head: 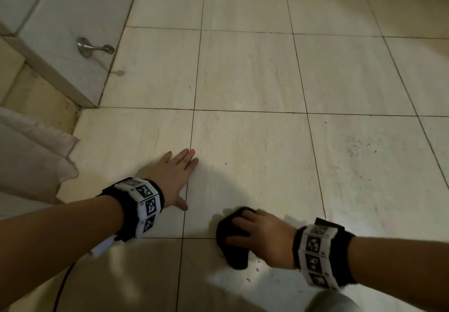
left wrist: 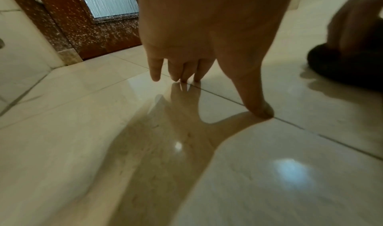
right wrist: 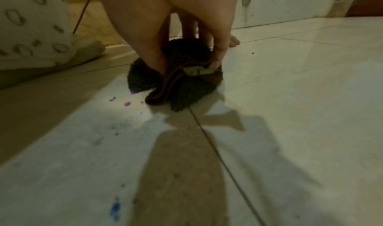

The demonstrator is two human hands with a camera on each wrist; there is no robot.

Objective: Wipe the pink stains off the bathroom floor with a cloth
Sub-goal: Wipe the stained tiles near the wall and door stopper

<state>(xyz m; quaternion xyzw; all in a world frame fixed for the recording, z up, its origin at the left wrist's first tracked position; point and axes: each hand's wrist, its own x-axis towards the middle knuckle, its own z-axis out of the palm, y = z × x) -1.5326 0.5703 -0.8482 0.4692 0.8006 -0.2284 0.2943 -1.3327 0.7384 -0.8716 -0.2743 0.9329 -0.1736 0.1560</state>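
Home bathroom, glossy cream floor tiles (head: 247, 68), wooden door (left wrist: 99, 37) with frosted glass, metal doorstop (head: 93, 48)

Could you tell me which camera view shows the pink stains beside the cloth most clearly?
The right wrist view: the pink stains lie close up and lit, just beside the dark cloth. The head view shows only tiny specks near the right hand. The left wrist view shows none.

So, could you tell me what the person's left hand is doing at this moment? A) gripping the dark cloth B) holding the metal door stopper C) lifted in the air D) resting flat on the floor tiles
D: the left hand lies spread on the floor, fingers straight, while the right hand grips the cloth.
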